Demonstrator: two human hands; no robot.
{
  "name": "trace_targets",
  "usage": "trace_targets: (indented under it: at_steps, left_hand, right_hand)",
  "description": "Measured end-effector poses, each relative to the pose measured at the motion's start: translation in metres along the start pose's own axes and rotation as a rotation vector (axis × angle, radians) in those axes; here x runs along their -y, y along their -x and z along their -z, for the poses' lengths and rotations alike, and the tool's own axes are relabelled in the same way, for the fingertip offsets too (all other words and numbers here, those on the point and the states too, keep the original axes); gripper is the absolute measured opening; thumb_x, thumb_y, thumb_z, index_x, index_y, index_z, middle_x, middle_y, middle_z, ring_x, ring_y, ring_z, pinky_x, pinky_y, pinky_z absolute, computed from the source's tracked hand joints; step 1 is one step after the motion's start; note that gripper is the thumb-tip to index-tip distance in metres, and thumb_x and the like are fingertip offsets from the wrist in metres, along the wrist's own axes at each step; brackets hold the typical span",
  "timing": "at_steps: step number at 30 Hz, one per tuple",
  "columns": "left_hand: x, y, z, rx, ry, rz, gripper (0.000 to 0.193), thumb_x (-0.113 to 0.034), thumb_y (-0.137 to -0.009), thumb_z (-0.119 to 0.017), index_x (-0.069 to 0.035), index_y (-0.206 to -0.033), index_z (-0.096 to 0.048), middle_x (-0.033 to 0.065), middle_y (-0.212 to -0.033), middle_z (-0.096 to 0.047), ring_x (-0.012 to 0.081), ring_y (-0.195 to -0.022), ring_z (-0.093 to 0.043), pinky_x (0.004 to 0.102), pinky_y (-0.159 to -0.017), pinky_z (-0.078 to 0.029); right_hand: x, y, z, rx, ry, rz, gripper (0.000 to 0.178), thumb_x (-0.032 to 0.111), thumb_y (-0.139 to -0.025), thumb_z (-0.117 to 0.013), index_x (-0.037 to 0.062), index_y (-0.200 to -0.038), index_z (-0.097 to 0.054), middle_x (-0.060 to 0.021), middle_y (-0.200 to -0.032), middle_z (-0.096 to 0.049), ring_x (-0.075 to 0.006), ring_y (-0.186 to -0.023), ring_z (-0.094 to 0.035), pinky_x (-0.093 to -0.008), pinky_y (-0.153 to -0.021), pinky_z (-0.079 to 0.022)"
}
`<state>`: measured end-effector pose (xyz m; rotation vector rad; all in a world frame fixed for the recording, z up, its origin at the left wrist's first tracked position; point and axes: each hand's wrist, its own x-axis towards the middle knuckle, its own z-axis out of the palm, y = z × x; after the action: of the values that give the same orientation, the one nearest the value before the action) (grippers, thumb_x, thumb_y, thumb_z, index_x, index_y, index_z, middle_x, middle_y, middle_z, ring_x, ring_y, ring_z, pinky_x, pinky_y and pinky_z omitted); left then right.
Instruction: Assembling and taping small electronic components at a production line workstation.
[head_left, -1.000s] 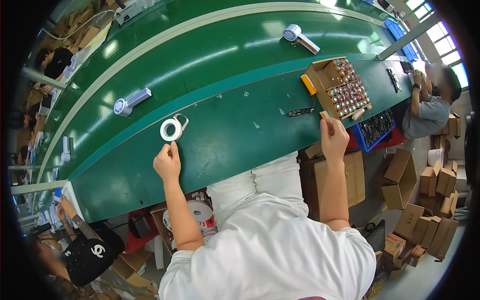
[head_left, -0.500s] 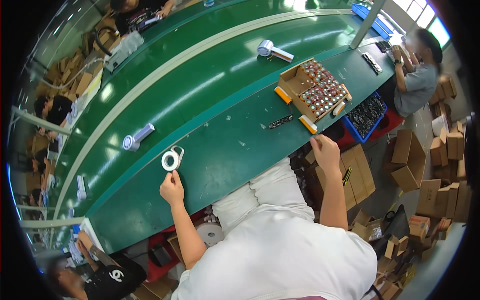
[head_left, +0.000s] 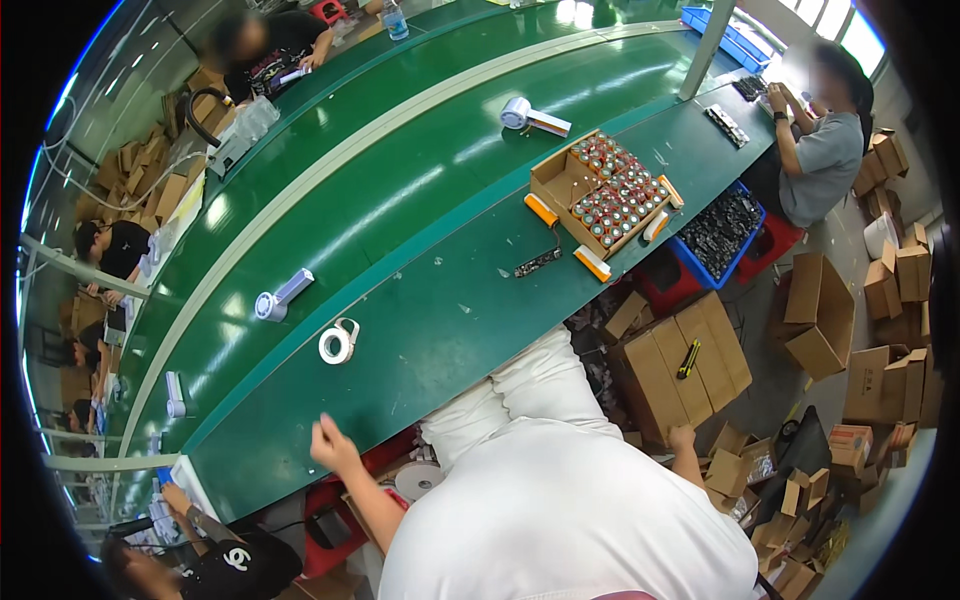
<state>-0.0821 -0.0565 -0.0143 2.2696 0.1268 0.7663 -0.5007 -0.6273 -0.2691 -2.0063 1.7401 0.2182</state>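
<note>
My left hand (head_left: 332, 445) is over the near edge of the green worktable (head_left: 420, 330), fingers curled in, with nothing visible in them. Beyond it on the table lies a white roll of tape (head_left: 326, 345), apart from the hand. My right hand (head_left: 682, 438) is low on the right, closed at the lower edge of a closed cardboard box (head_left: 640, 375); what it grips, if anything, is hidden. A yellow and black utility knife (head_left: 689, 360) lies on that box.
An open carton (head_left: 548, 183) of small round-ended parts stands on the table, with orange-and-white cylinders (head_left: 592, 264) and a black circuit strip (head_left: 538, 263) beside it. Handheld fans (head_left: 270, 306) lie on the green conveyor (head_left: 330, 220). A blue crate (head_left: 735, 272) stands right; co-workers sit around.
My left hand has drawn back from the tape roll toward the table's near edge. My right hand has left the table edge and dropped down beside the cardboard box. The view has shifted slightly.
</note>
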Motion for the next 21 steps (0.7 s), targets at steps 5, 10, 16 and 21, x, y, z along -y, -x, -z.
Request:
trace_targets:
  at_steps: [5,10,16,21]
  left_hand:
    - [0.02,0.079,0.163,-0.212,-0.253,0.042,0.035,-0.017,-0.096,-0.055,0.005,-0.07,-0.045,0.0044,-0.055,-0.037,0.0131,-0.053,-0.033,0.032,-0.047,-0.03]
    - [-0.025,0.152,0.168,-0.509,-0.182,0.472,0.034,-0.019,-0.096,-0.054,-0.001,-0.067,-0.051,-0.0001,-0.059,-0.045,0.0087,-0.056,-0.04,0.0272,-0.05,-0.033]
    - [-0.14,0.033,-0.037,0.415,0.279,-0.184,0.024,-0.007,-0.086,-0.061,-0.001,-0.064,-0.052,0.0048,-0.056,-0.041,0.0118,-0.052,-0.039,0.0283,-0.047,-0.033]
    - [-0.257,0.053,-0.107,0.892,0.498,-1.077,0.031,-0.029,-0.085,-0.064,-0.01,-0.064,-0.054,0.005,-0.058,-0.053,0.0249,-0.054,-0.058,0.0367,-0.051,-0.047]
  right_hand:
    - [0.029,-0.062,0.033,-0.316,-0.024,0.154,0.027,0.018,-0.082,-0.06,-0.0082,-0.088,-0.066,-0.0261,-0.08,-0.066,-0.0401,-0.079,-0.066,-0.044,-0.069,-0.051]
    - [0.285,-0.136,0.177,-0.554,-0.367,0.624,0.031,0.035,-0.094,-0.052,0.0075,-0.104,-0.063,-0.0165,-0.093,-0.066,-0.033,-0.088,-0.065,-0.0397,-0.076,-0.049]
    - [0.465,-0.154,0.269,-0.567,-0.296,0.824,0.032,0.034,-0.089,-0.057,0.005,-0.099,-0.068,-0.0152,-0.093,-0.069,-0.03,-0.089,-0.066,-0.0374,-0.08,-0.049]
    - [0.57,-0.023,0.247,-0.548,-0.617,1.075,0.026,0.027,-0.088,-0.061,0.0031,-0.095,-0.067,-0.0144,-0.084,-0.069,-0.0276,-0.076,-0.067,-0.0358,-0.073,-0.051]
